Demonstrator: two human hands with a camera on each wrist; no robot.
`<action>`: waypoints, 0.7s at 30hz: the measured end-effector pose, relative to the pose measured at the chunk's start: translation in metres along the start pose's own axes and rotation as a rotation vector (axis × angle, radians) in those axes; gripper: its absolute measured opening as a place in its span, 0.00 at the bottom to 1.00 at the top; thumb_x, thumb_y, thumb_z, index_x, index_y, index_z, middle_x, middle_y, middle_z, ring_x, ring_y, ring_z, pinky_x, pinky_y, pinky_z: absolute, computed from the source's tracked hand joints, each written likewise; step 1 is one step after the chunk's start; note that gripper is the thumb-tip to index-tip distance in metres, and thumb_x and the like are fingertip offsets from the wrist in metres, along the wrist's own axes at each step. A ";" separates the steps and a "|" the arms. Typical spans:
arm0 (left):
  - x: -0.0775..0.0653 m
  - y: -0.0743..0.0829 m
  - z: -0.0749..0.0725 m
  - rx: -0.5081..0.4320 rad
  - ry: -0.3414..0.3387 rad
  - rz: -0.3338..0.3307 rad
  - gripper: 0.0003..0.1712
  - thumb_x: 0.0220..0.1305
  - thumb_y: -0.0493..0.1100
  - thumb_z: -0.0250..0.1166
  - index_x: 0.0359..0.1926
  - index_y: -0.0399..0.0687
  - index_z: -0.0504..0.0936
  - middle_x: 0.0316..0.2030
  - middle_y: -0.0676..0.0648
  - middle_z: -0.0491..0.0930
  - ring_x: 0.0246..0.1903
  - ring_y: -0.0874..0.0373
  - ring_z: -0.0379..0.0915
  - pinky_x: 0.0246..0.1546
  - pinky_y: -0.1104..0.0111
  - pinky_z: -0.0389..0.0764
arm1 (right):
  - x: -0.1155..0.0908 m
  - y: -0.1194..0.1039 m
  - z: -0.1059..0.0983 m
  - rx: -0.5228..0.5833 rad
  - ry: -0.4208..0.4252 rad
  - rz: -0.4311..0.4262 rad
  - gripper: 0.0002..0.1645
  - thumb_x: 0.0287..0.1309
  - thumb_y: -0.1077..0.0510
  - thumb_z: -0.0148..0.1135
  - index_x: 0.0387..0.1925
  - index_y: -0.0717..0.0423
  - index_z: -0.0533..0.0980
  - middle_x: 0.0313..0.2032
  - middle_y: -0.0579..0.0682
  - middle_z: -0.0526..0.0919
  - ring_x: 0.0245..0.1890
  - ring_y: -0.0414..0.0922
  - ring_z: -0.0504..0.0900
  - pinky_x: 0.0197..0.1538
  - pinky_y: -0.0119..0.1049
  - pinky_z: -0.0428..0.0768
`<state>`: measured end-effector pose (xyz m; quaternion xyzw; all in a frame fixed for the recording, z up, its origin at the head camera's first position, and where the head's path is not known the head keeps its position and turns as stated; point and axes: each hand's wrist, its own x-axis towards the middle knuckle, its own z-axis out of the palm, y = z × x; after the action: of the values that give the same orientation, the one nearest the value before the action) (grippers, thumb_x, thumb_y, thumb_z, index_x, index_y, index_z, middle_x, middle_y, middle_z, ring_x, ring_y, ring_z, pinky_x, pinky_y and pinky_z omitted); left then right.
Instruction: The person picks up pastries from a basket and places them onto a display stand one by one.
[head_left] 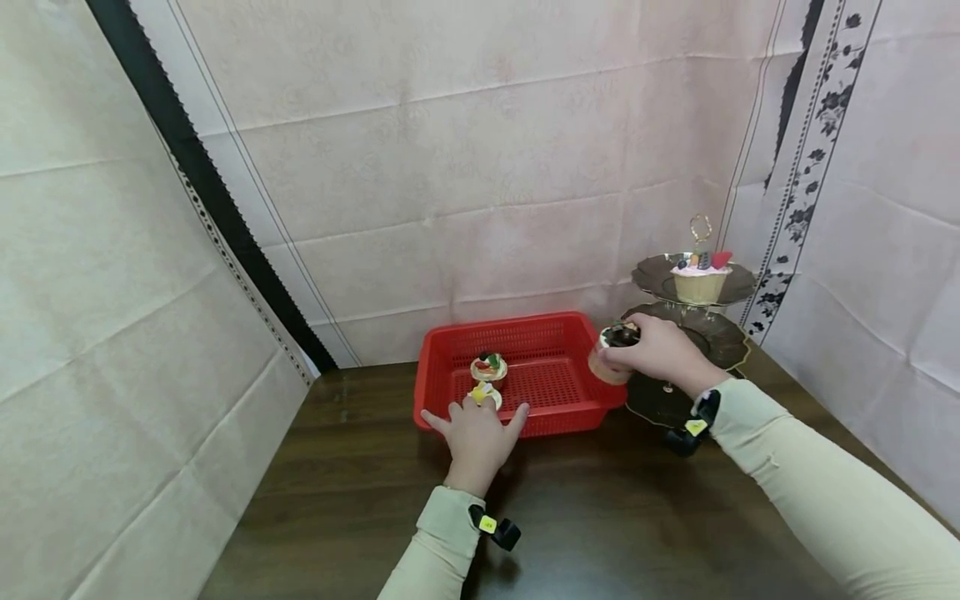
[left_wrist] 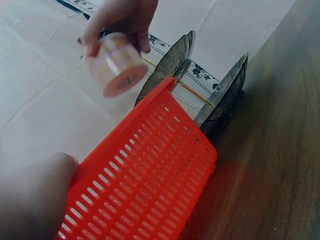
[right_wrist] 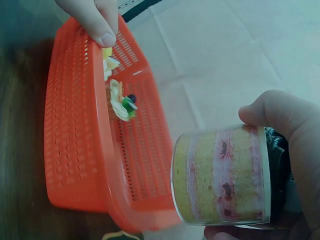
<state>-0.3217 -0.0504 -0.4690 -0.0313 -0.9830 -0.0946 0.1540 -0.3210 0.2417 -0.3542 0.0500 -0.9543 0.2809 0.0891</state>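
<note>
My right hand (head_left: pixel 660 354) grips a small clear-sided layered cake (right_wrist: pixel 220 175) with a dark topping, lifted beside the right end of a red plastic basket (head_left: pixel 562 421). Pink and yellow layers show through its side. My left hand (head_left: pixel 480 437) lies over the basket's front rim with fingers spread; in the right wrist view its thumb (right_wrist: pixel 107 40) is right at the rim. Just past those fingertips, inside the basket, sits a cupcake with a yellow and white top (head_left: pixel 483 393). Behind it is a cream-topped cupcake with red and green decoration (head_left: pixel 489 367).
To the right of the basket stands a dark tiered stand (head_left: pixel 656 279) with scalloped plates and a gold ring handle (head_left: pixel 701 227). A fruit-topped cupcake (head_left: pixel 699 287) sits on its top plate. Pale cloth (head_left: pixel 480 167) hangs around the brown wooden table (head_left: pixel 360 483).
</note>
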 end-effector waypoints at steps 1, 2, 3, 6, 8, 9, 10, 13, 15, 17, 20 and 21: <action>0.000 0.000 0.000 -0.002 -0.001 0.001 0.46 0.60 0.81 0.50 0.54 0.48 0.84 0.53 0.37 0.79 0.53 0.36 0.74 0.58 0.19 0.35 | -0.003 0.002 -0.004 -0.011 0.006 0.000 0.37 0.55 0.32 0.68 0.49 0.59 0.76 0.41 0.57 0.84 0.38 0.51 0.79 0.38 0.43 0.79; 0.000 0.000 0.001 -0.003 -0.001 0.001 0.46 0.60 0.80 0.50 0.54 0.48 0.84 0.52 0.37 0.79 0.53 0.36 0.74 0.59 0.19 0.35 | -0.006 0.005 -0.007 -0.019 0.012 0.003 0.39 0.54 0.32 0.68 0.50 0.60 0.75 0.42 0.58 0.84 0.39 0.52 0.80 0.38 0.44 0.79; 0.000 0.000 0.001 -0.002 0.001 0.001 0.46 0.60 0.80 0.50 0.54 0.48 0.84 0.52 0.37 0.79 0.53 0.36 0.74 0.59 0.19 0.35 | -0.009 0.007 -0.011 -0.023 0.017 0.006 0.40 0.54 0.31 0.68 0.52 0.60 0.75 0.44 0.59 0.84 0.40 0.53 0.80 0.39 0.45 0.79; 0.000 0.001 0.002 -0.006 0.007 0.000 0.45 0.60 0.80 0.51 0.53 0.48 0.84 0.52 0.38 0.79 0.53 0.36 0.74 0.59 0.19 0.35 | -0.016 0.014 -0.020 -0.039 0.038 0.014 0.44 0.54 0.29 0.67 0.54 0.62 0.75 0.46 0.61 0.84 0.42 0.55 0.80 0.40 0.46 0.79; 0.000 0.001 0.002 -0.004 0.007 -0.002 0.45 0.60 0.80 0.51 0.53 0.48 0.84 0.52 0.38 0.79 0.53 0.36 0.74 0.59 0.19 0.35 | -0.019 0.019 -0.025 -0.046 0.051 0.020 0.45 0.54 0.29 0.67 0.55 0.62 0.75 0.46 0.61 0.83 0.42 0.55 0.80 0.39 0.45 0.78; 0.000 0.000 0.002 -0.005 0.005 -0.002 0.45 0.60 0.80 0.51 0.53 0.48 0.84 0.52 0.38 0.79 0.53 0.36 0.74 0.59 0.19 0.34 | -0.021 0.022 -0.027 -0.049 0.054 0.025 0.45 0.54 0.28 0.67 0.54 0.62 0.75 0.45 0.61 0.83 0.41 0.55 0.80 0.38 0.44 0.78; 0.000 0.000 0.002 -0.005 0.002 -0.003 0.45 0.60 0.80 0.51 0.54 0.48 0.84 0.52 0.38 0.79 0.53 0.36 0.74 0.59 0.19 0.34 | -0.022 0.025 -0.030 -0.050 0.057 0.030 0.44 0.53 0.27 0.67 0.52 0.62 0.75 0.44 0.61 0.84 0.41 0.55 0.80 0.37 0.43 0.77; 0.000 0.000 0.002 -0.006 -0.007 -0.005 0.46 0.60 0.80 0.50 0.54 0.48 0.83 0.53 0.38 0.79 0.54 0.36 0.73 0.59 0.19 0.34 | -0.025 0.036 -0.036 -0.039 0.056 0.048 0.44 0.53 0.27 0.67 0.50 0.61 0.76 0.43 0.60 0.84 0.39 0.53 0.80 0.35 0.40 0.77; 0.000 0.000 0.002 -0.008 -0.008 -0.006 0.46 0.61 0.80 0.50 0.54 0.48 0.83 0.53 0.38 0.79 0.54 0.36 0.73 0.59 0.19 0.34 | -0.026 0.043 -0.040 -0.034 0.057 0.057 0.45 0.53 0.26 0.66 0.50 0.63 0.75 0.42 0.61 0.84 0.39 0.54 0.80 0.34 0.40 0.78; 0.000 0.000 0.002 -0.012 -0.003 -0.006 0.45 0.61 0.80 0.50 0.53 0.48 0.84 0.52 0.38 0.79 0.54 0.36 0.73 0.59 0.20 0.34 | -0.026 0.051 -0.043 -0.033 0.066 0.063 0.47 0.53 0.26 0.66 0.51 0.64 0.75 0.43 0.63 0.84 0.39 0.55 0.81 0.35 0.42 0.78; 0.000 0.001 0.002 -0.014 0.004 -0.005 0.45 0.61 0.80 0.51 0.52 0.47 0.84 0.52 0.38 0.79 0.54 0.36 0.73 0.59 0.20 0.34 | -0.025 0.061 -0.047 -0.030 0.082 0.069 0.47 0.56 0.28 0.66 0.53 0.67 0.74 0.44 0.66 0.83 0.40 0.57 0.81 0.36 0.45 0.78; 0.000 0.001 0.002 -0.016 0.005 -0.005 0.45 0.61 0.80 0.51 0.52 0.47 0.84 0.52 0.38 0.80 0.54 0.36 0.73 0.59 0.20 0.34 | -0.025 0.065 -0.048 -0.033 0.091 0.071 0.46 0.56 0.28 0.66 0.52 0.67 0.74 0.44 0.67 0.83 0.40 0.58 0.81 0.36 0.45 0.78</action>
<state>-0.3218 -0.0492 -0.4705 -0.0299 -0.9819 -0.1031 0.1560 -0.2993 0.3235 -0.3540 0.0018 -0.9549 0.2703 0.1230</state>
